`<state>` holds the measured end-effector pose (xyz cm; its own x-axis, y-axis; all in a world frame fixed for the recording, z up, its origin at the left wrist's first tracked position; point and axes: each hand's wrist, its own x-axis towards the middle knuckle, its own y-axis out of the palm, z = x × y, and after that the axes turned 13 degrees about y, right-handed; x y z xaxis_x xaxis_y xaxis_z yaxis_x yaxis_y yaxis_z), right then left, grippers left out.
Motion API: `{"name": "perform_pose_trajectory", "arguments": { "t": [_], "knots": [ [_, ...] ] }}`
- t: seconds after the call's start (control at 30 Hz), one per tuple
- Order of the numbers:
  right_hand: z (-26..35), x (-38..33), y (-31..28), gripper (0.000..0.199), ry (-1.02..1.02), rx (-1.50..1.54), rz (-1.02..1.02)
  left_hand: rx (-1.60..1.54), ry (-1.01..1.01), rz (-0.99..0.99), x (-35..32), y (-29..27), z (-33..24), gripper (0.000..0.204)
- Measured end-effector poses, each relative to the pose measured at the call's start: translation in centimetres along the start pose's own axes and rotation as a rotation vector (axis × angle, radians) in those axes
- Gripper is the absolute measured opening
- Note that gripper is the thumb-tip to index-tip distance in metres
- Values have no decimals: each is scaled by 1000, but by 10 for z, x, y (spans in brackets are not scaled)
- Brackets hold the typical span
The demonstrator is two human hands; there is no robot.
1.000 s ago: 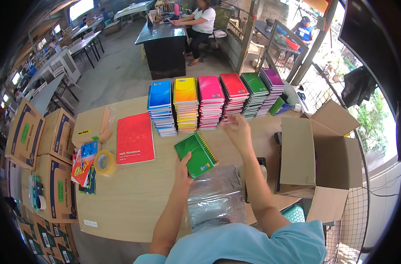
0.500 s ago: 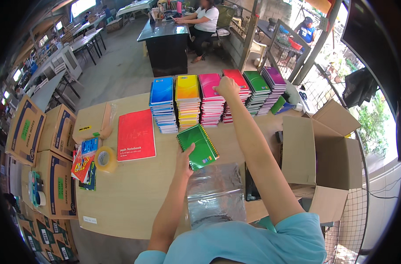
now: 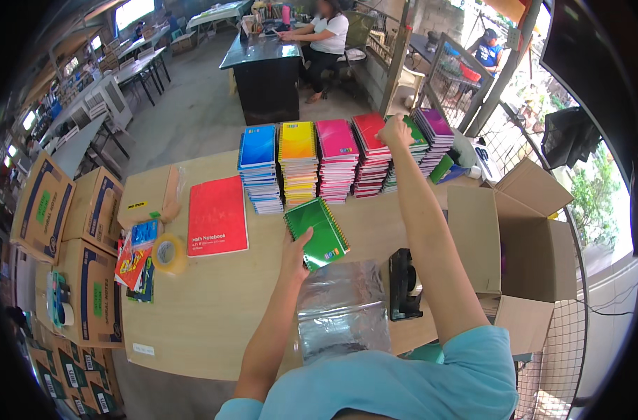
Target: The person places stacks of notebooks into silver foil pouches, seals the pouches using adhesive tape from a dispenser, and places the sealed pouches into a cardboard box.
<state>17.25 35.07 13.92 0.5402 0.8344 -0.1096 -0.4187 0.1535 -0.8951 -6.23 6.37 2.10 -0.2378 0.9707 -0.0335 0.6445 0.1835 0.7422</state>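
**Notebook stacks on a crowded worktop**

Concrete floor and rows of desks stretch behind a pale wooden worktop (image 3: 214, 308), and a seated person works at a dark desk (image 3: 266, 77) further back. Along the far edge of the worktop stands a row of spiral notebook stacks: blue (image 3: 257, 150), yellow (image 3: 298, 143), pink (image 3: 336, 140), red (image 3: 368, 133), then green and purple (image 3: 436, 124) towards the far right corner.

The person's right hand (image 3: 396, 131) reaches out over the far edge, fingers curled into a closed grip at the top of the green stack (image 3: 418, 136), just beside the red one; whether it has a notebook pinched I cannot tell. The left hand (image 3: 294, 252) lies near the middle of the worktop, its fingers clamped on the near edge of a green spiral notebook (image 3: 317, 231), which lies tilted just in front of the yellow and pink stacks.

Near the left edge lies a red notebook (image 3: 217, 215), flat, with a roll of tape (image 3: 169, 253) just beside it and a bundle of colourful packets (image 3: 137, 259) at the edge itself. A clear plastic bag (image 3: 341, 308) lies crumpled at the near edge, between the forearms, and a black tape dispenser (image 3: 405, 283) sits to its right. An open cardboard box (image 3: 522, 238) stands at the right end, flaps spread. More printed cartons (image 3: 60, 224) are stacked on the floor off the left edge.
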Motion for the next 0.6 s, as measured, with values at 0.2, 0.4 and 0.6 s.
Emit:
{"name": "perform_pose_trajectory", "arguments": {
  "t": [0.2, 0.4, 0.6],
  "knots": [
    [6, -13, -3, 73, 84, -122, 157, 10, -19, -13, 1, 2, 2, 54],
    [18, -24, -12, 57, 231, -42, 96, -10, -21, 1, -2, 7, 6, 54],
    [-26, 23, -15, 42, -78, 290, -183, -38, -30, 26, -2, 16, 20, 55]
  ]
}}
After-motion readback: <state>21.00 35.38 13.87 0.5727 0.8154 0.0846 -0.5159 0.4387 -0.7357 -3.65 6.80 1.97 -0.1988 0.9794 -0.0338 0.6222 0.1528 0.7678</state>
